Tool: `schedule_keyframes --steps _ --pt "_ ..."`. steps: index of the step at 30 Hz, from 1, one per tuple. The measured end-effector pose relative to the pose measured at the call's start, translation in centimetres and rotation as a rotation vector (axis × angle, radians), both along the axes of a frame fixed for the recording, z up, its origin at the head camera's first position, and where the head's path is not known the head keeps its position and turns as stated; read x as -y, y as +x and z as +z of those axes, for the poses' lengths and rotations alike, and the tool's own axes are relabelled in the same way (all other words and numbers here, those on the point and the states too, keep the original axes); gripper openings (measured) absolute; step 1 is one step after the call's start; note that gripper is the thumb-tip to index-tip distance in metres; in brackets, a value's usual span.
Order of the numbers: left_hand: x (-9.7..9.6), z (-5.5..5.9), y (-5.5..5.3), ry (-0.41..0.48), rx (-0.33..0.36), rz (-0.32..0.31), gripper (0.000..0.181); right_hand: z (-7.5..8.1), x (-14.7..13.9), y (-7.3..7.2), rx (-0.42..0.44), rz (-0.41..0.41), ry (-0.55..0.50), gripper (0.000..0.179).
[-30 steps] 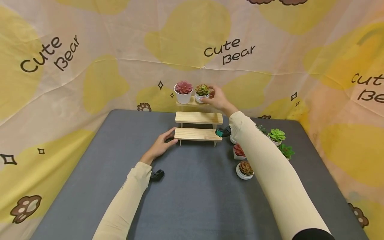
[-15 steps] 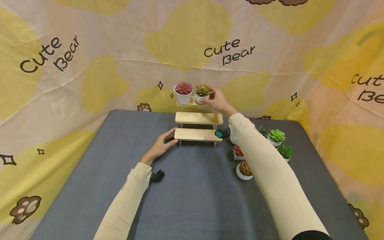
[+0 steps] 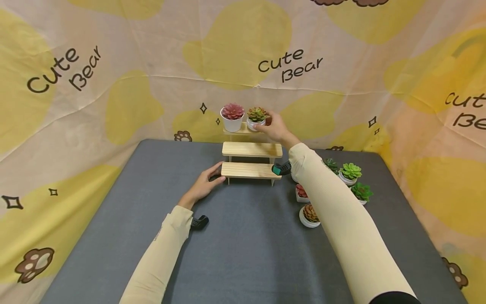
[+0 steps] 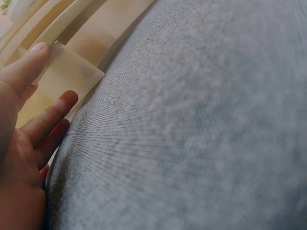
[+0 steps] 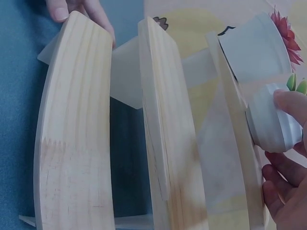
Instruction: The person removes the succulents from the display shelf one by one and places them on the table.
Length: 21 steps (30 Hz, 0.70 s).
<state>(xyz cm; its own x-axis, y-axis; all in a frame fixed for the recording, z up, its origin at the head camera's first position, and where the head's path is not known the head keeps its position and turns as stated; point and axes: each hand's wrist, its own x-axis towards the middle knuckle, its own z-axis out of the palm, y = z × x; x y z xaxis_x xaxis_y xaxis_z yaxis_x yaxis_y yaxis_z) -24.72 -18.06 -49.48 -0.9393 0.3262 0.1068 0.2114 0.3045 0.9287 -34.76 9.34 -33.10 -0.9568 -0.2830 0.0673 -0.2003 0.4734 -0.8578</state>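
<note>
A three-tier wooden stand (image 3: 251, 170) rises in steps at the middle of the table. On its top step, my right hand (image 3: 279, 128) pinches the white ribbed pot of a small green and orange succulent (image 3: 257, 115), thumb on the near side. In the right wrist view this pot (image 5: 272, 119) sits right at the board's surface. Beside it stands a pink succulent (image 3: 232, 117) in a larger white pot. My left hand (image 3: 202, 185) rests at the left end of the lowest step, its fingers fairly straight against the stand's side panel (image 4: 72, 72).
Several more potted succulents stand right of the stand, some partly behind my right forearm: a brown one (image 3: 310, 214), a red one (image 3: 302, 192), a bright green one (image 3: 350, 170) and a darker green one (image 3: 362, 192). A printed cloth (image 3: 152, 55) hangs behind the grey table (image 3: 235, 253).
</note>
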Motion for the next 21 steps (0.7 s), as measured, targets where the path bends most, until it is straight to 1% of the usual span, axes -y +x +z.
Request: schedule_keyframes --steps 5,14,21 --pt "-0.07 0.17 0.04 -0.004 0.01 0.004 0.066 -0.01 -0.09 0.0 -0.003 -0.005 -0.003 0.062" --pt "-0.09 -0.07 -0.22 0.015 0.004 -0.008 0.066 -0.23 -0.5 -0.27 -0.015 -0.011 0.009 0.065" --pt "-0.08 -0.03 -0.18 0.02 -0.001 -0.013 0.065 -0.11 -0.8 0.01 -0.024 -0.012 -0.006 0.066"
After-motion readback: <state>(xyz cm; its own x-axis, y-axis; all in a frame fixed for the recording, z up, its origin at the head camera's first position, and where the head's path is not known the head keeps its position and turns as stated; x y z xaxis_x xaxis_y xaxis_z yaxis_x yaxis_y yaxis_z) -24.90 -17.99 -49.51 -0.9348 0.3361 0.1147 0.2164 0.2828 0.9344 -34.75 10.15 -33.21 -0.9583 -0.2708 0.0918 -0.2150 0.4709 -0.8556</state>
